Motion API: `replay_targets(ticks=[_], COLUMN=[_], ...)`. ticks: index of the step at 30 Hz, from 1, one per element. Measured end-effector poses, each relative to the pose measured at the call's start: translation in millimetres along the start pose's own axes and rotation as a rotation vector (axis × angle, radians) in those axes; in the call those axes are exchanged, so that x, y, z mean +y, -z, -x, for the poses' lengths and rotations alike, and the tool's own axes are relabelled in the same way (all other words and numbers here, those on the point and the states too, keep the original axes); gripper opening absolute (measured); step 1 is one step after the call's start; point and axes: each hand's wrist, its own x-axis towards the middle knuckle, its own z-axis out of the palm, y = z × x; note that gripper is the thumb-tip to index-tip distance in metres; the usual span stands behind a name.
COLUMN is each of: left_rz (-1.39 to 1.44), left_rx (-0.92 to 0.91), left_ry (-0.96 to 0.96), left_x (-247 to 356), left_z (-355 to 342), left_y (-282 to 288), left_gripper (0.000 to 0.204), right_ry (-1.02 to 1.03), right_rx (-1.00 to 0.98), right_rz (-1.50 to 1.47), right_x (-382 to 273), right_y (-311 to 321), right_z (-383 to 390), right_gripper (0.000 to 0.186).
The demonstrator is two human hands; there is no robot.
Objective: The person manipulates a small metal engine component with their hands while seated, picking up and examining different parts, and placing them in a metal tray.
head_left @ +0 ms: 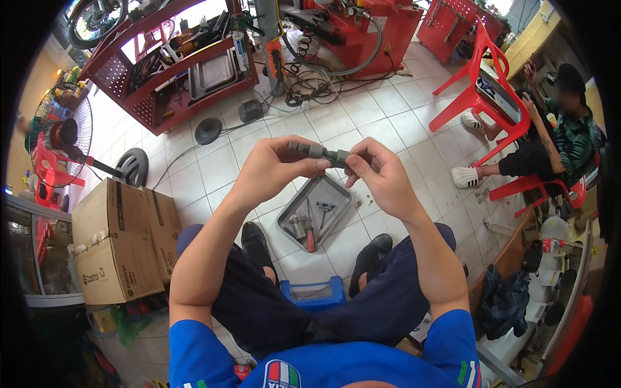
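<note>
Both my hands hold a stepped grey metal shaft (335,158) level in front of me, above the floor tray. My left hand (275,169) is closed around its left part, thumb along the front. At the shaft's right end, my right hand (381,171) pinches it between thumb and fingers. Some of the shaft is hidden by my fingers. Below, on the tiles between my feet, lies a grey metal tray (283,213). In it are a red-handled screwdriver (310,240), a silver cylindrical part (297,225) and a small T-shaped metal part (325,207).
A blue stool (314,292) is under me. Cardboard boxes (107,242) and a standing fan (65,134) are at left. A red tool cart (171,81) stands ahead; cables cross the floor. At right, a person (569,132) sits by a red chair (485,97).
</note>
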Motion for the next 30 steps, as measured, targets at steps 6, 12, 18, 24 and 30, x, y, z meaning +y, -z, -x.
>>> replay_targets(ticks=[6, 12, 18, 24, 30], left_rz=[0.083, 0.065, 0.060, 0.063, 0.031], left_rx=[-0.003, 0.015, 0.047, 0.045, 0.049], left_ry=[0.007, -0.028, -0.049, -0.056, -0.060], left_x=[5.6, 1.4, 0.0, -0.1, 0.2], left_z=[3.1, 0.6, 0.2, 0.0, 0.5], left_y=[-2.3, -4.2, -3.2, -5.3, -5.0], left_gripper=[0.030, 0.032, 0.032, 0.033, 0.034], right_ry=[0.036, -0.138, 0.060, 0.062, -0.036], right_rx=[0.005, -0.003, 0.085, 0.082, 0.075], right_rz=[0.010, -0.049, -0.001, 0.011, -0.001], right_x=[-7.3, -3.5, -9.0, -6.3, -9.1], right_y=[3.5, 14.5, 5.8, 8.3, 11.3], right_z=[0.8, -0.5, 0.1, 0.5, 0.2], right_gripper=[0.021, 0.024, 0.031, 0.041, 0.037])
